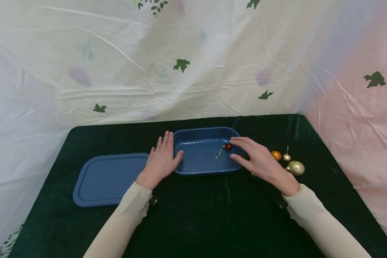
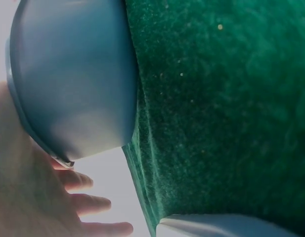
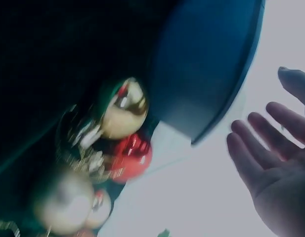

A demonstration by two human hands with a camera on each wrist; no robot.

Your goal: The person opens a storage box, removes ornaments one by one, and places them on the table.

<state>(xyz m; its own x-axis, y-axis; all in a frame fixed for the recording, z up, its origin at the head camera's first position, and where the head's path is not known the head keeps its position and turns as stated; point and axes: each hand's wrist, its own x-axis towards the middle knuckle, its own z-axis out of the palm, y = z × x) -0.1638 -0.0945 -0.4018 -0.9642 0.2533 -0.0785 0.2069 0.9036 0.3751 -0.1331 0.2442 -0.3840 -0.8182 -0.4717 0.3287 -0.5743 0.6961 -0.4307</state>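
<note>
A blue rectangular container point(image 1: 193, 163) stands on the dark green cloth. Inside it, near the right end, lies a small red bauble point(image 1: 228, 146) with a gold string. My left hand point(image 1: 162, 157) is at the container's left end, fingers straight, thumb at the rim. Over the right end hovers my right hand point(image 1: 261, 161), fingers loosely extended and nothing between them. In the right wrist view this hand point(image 3: 276, 163) is apart from the container wall point(image 3: 206, 74). Beside that wall are a shiny gold bauble point(image 3: 125, 121) and a red one point(image 3: 135, 160), partly blurred.
A flat blue lid point(image 1: 106, 179) lies left of the container, partly under my left forearm's outline. Right of my right hand are an orange bauble point(image 1: 276, 155), a small pale bauble point(image 1: 286, 157) and a glittery gold bauble point(image 1: 295, 168). A patterned curtain point(image 1: 193, 89) hangs behind the table.
</note>
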